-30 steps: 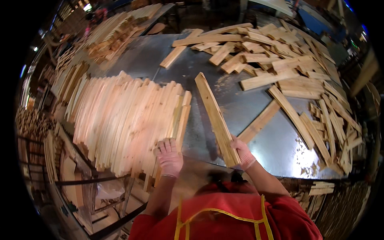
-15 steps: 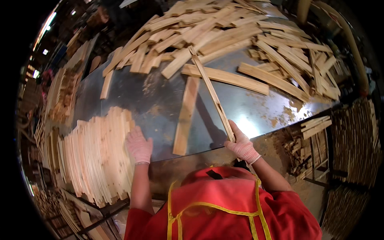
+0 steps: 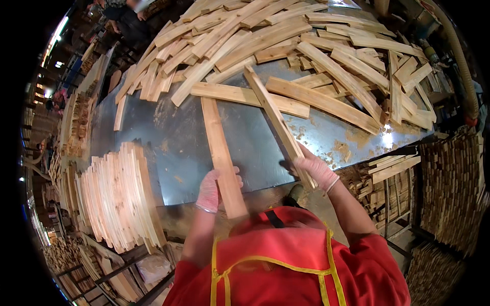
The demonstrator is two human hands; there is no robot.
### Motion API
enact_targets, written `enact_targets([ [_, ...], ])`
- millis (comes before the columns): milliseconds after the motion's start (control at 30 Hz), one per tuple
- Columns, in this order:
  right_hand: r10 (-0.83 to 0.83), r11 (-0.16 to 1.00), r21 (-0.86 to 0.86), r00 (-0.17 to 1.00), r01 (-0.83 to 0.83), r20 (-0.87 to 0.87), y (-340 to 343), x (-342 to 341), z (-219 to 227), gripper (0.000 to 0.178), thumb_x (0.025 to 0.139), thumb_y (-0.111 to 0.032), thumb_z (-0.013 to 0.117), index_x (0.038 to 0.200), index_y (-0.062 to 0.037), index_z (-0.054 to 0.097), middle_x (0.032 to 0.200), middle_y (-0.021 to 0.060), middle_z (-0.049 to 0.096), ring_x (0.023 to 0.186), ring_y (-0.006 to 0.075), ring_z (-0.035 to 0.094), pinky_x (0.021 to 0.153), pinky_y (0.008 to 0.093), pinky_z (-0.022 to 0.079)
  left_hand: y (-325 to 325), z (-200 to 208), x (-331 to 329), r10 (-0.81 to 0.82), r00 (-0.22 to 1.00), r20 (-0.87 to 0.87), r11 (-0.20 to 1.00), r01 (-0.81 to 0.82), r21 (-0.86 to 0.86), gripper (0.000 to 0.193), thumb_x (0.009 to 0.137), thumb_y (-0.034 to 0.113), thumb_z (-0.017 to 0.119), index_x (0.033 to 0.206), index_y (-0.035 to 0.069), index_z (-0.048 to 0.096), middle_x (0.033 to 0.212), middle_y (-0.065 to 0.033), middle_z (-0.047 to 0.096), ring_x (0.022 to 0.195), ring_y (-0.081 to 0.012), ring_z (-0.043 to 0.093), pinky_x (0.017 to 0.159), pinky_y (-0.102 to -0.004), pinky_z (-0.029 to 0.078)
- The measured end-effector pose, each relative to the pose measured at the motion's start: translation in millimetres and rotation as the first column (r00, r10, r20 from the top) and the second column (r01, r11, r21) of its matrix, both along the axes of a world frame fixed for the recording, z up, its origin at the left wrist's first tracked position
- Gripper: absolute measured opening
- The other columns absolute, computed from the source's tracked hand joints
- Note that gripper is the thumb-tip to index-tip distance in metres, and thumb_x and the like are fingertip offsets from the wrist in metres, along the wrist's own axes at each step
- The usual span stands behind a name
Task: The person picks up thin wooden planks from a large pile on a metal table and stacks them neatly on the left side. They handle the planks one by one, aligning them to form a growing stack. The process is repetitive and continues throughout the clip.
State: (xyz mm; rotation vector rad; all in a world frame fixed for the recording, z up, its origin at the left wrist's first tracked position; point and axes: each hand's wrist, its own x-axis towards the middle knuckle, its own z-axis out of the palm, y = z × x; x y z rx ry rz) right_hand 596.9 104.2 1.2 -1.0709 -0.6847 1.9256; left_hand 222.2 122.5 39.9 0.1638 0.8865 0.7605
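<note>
My gloved left hand (image 3: pixel 209 189) grips a flat wooden board (image 3: pixel 220 153) near its close end, with the fingers wrapped under it and showing at its right edge. The board's far end reaches a plank (image 3: pixel 240 95) lying crosswise on the metal table. In my right hand (image 3: pixel 317 172), also gloved, is a second wooden board (image 3: pixel 275 118), tilted so that its narrow edge shows. Its far end points toward the heap of boards (image 3: pixel 245 38). On the left stands a neat row of boards (image 3: pixel 120 191) set on edge, apart from my left hand.
The metal table (image 3: pixel 176 158) carries scattered sawdust (image 3: pixel 347 143). Racks of stacked boards (image 3: pixel 451 188) stand to the right, beyond a smaller wood rack (image 3: pixel 393 178). A hose (image 3: pixel 462 66) curves at the far right. Another person (image 3: pixel 125 18) is at the far left.
My left hand has left the row of boards, moved right and taken hold of the flat board, now turned and closer. My right hand's board has rolled to show more face.
</note>
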Motion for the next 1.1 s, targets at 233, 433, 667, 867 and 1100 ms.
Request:
enact_targets([
  [233, -0.198, 0.973, -0.187, 0.897, 0.132, -0.396, 8.2, -32.3, 25.1, 0.072, 0.098, -0.04, 0.078, 0.156, -0.0114, 0.048, 0.131, 0.0182, 0.064, 0.108, 0.0312, 0.07, 0.085, 0.0466, 0.067, -26.6, -3.7, -60.7, 0.201, 0.8, -0.565, 0.933, 0.019, 0.358, 0.055, 0.091, 0.019, 0.074, 0.142, 0.003, 0.06, 0.109, -0.0148, 0.074, 0.09, -0.0292, 0.074, 0.085, -0.0419, 0.062],
  [433, -0.356, 0.917, -0.364, 0.751, 0.165, -0.556, -6.6, -72.6, 50.7, 0.086, 0.099, -0.07, 0.062, 0.156, -0.0082, 0.049, 0.141, 0.0224, 0.061, 0.117, 0.0397, 0.068, 0.09, 0.0528, 0.065, -57.7, -0.6, -169.0, 0.024, -0.375, -0.927, 0.957, 0.276, -0.087, 0.068, 0.085, 0.026, 0.077, 0.147, 0.003, 0.06, 0.143, -0.0193, 0.065, 0.136, -0.0355, 0.059, 0.119, -0.044, 0.043],
  [667, -0.309, 0.945, -0.307, 0.618, 0.114, -0.723, -11.1, -109.5, 51.4, 0.087, 0.1, -0.065, 0.065, 0.151, 0.0033, 0.05, 0.143, 0.0221, 0.061, 0.118, 0.0398, 0.068, 0.091, 0.0522, 0.064, -103.8, -6.3, -306.2, -0.034, -0.818, -0.575, 0.889, 0.238, -0.39, 0.076, 0.096, 0.03, 0.068, 0.163, 0.006, 0.039, 0.162, -0.0165, 0.046, 0.15, -0.0359, 0.044, 0.126, -0.0478, 0.036],
  [867, -0.295, 0.944, -0.153, 0.955, 0.293, 0.01, -29.0, -132.7, 41.3, 0.064, 0.096, -0.022, 0.072, 0.154, -0.0054, 0.049, 0.133, 0.0136, 0.066, 0.102, 0.0275, 0.07, 0.08, 0.0445, 0.063, -46.8, -22.3, -224.0, 0.209, -0.72, -0.662, 0.773, 0.536, -0.339, 0.092, 0.089, 0.043, 0.071, 0.169, 0.017, 0.034, 0.172, -0.0137, 0.034, 0.159, -0.0356, 0.03, 0.129, -0.0493, 0.028],
  [1100, -0.266, 0.96, 0.09, 0.752, 0.267, 0.603, -36.3, -125.3, 18.6, 0.097, 0.088, -0.016, 0.081, 0.171, -0.0076, 0.03, 0.142, 0.015, 0.065, 0.121, 0.0231, 0.066, 0.1, 0.0336, 0.055, 1.5, -21.2, -48.3, 0.323, -0.094, -0.942, 0.424, 0.904, 0.056, 0.085, 0.084, 0.035, 0.082, 0.159, 0.013, 0.048, 0.161, -0.0165, 0.048, 0.148, -0.0368, 0.048, 0.122, -0.0454, 0.042],
])
